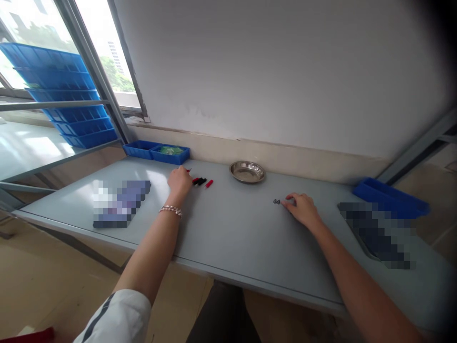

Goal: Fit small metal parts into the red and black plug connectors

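Observation:
My left hand [179,181] rests on the grey table [228,228], fingers curled over a small red part whose tip shows at its far side. Right beside it lie black and red small parts [202,181]. My right hand [302,207] lies flat on the table, fingertips touching two tiny dark pieces [276,201]. A bracelet sits on my left wrist. A round metal dish [247,171] stands between the hands, near the wall.
Two low blue trays [157,151] sit at the back left, one with green contents. Another blue tray [391,195] is at the right. Stacked blue bins [60,90] stand by the window. Blurred patches cover items left and right.

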`<state>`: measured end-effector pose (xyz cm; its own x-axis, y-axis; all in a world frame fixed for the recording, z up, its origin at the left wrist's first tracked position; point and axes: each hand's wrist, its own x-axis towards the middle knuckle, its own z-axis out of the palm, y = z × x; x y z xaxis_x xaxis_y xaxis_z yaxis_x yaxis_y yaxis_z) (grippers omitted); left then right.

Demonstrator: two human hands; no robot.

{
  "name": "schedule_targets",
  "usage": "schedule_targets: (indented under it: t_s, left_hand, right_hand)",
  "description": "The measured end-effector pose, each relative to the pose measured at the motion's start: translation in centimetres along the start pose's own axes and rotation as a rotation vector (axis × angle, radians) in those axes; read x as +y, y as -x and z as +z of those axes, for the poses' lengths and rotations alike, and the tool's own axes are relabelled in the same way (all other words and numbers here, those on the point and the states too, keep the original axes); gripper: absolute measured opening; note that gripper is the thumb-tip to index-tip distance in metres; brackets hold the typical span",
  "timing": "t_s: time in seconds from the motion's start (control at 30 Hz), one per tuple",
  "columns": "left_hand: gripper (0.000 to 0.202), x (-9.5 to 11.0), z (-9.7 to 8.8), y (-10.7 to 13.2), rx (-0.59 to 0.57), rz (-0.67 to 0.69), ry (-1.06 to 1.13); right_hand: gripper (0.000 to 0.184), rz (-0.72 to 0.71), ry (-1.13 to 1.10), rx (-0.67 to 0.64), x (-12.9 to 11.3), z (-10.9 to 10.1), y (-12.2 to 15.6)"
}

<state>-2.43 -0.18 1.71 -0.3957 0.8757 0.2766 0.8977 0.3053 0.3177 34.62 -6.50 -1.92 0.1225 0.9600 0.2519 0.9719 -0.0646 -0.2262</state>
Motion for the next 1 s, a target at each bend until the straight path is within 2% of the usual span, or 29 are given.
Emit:
schedule_targets:
  t_s: [0.17,0.3,0.6,0.83,1.0]
  left_hand:
    - [0.023,-0.5,0.7,-0.2,-0.074,-0.017,0.004]
    - [0.021,-0.6,1.2,-0.4,-0.113,-0.021,0.012]
    - [0.026,-0.6,0.8,-0.5,-0.159,-0.018,0.01]
    - [0.029,-0.6,0.9,-0.7,-0.175,-0.001,-0.001]
    - [0.032,-0.4,0.7,-0.8,-0.21,0.061,0.021]
  right_hand:
    - [0.044,0.01,-0.067,-0.073,0.1,-0.6,0.2]
    - [0.043,-0.012,-0.12,-0.125,0.1,-0.6,0.3]
    - [0.03,-0.087,-0.165,-0.109,0.8,-0.2,0.3]
    - [0.017,-0.059,-0.161,-0.17,-0.2,-1.1,0.3]
    - [0.006,-0.066,-0.153,-0.152,-0.8,-1.6,0.3]
